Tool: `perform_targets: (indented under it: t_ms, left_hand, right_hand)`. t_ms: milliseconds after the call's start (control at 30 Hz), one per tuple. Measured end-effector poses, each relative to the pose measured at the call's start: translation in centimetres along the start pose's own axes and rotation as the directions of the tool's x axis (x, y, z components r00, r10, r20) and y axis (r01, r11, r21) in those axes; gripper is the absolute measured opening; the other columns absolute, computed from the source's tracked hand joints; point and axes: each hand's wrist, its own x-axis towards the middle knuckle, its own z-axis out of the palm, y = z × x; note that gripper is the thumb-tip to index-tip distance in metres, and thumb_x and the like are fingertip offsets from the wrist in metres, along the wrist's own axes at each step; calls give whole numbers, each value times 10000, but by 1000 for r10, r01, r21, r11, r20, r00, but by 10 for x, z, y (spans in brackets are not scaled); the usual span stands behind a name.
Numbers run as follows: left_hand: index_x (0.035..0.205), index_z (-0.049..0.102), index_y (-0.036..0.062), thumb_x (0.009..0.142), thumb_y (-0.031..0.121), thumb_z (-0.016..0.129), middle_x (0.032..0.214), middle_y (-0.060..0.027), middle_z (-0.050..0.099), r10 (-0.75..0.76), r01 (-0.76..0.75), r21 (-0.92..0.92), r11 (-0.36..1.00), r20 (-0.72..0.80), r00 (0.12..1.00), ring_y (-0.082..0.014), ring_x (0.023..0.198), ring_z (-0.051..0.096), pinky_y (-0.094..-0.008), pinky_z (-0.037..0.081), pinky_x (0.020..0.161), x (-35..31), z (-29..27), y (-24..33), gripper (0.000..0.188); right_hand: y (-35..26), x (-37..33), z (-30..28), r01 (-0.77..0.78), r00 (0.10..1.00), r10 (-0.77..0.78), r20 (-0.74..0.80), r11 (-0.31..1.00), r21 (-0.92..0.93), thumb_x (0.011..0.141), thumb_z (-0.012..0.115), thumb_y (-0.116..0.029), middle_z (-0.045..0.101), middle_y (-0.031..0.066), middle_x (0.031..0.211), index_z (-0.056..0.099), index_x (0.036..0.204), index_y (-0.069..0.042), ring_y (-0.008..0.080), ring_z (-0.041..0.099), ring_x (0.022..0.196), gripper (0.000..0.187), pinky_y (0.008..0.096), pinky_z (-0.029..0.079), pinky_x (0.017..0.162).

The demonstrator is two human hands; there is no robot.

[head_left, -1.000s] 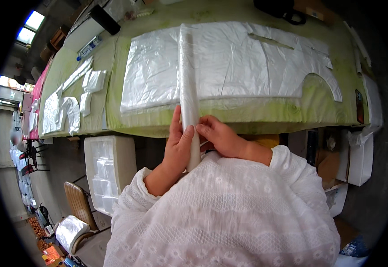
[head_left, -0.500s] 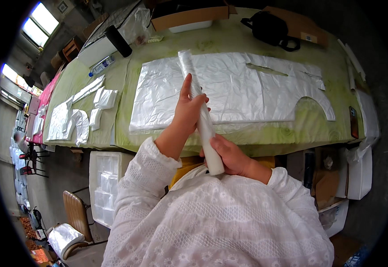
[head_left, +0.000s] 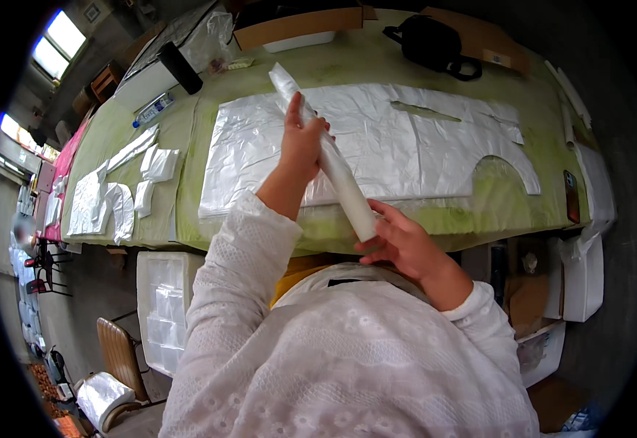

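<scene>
My left hand (head_left: pixel 302 150) is closed around the upper part of a long white roll of thin plastic (head_left: pixel 349 191). The roll slants from upper left to lower right above the table's near half. Beside its lower end is my right hand (head_left: pixel 410 248), fingers apart and curved; whether a fingertip touches the roll is hard to tell. Under and beyond the roll lies a wide, flat, creased white plastic sheet (head_left: pixel 377 146), with a slit near its far edge and a rounded cut-out at the right.
Smaller white plastic pieces (head_left: pixel 92 204) lie on the green-covered table (head_left: pixel 191 182) at left. Farther back are a bottle (head_left: pixel 154 109), a black cylinder (head_left: pixel 180 67), a cardboard box (head_left: pixel 296 28) and a black bag (head_left: pixel 431 44). A phone (head_left: pixel 571 196) rests near the right edge.
The roll has moved up and left, away from my body, in my left hand. My right hand has loosened from its lower end, and its fingers have spread.
</scene>
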Motion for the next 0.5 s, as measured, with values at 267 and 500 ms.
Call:
perform_targets:
  t_ms: [267, 500]
  left_hand:
    - [1607, 246, 248, 867, -50, 555, 1179, -113, 534, -106, 104, 40, 994, 50, 993, -217, 821, 598, -404, 571, 706, 5, 2, -10, 856]
    - [1599, 269, 275, 856, -54, 567, 1151, -111, 545, -138, 137, 78, 988, 13, 990, -231, 802, 601, -429, 563, 697, 19, 8, -23, 866]
  right_hand:
    - [-5, -1, 3, -138, 990, 140, 28, 987, -83, 1004, 596, -237, 605, 71, 872, 454, 1336, -20, 155, 538, 604, 422, 307, 494, 550]
    - [-4, -23, -4, -154, 988, 151, -32, 976, -153, 1008, 591, -225, 592, 54, 889, 464, 1331, -6, 134, 540, 655, 411, 291, 504, 562]
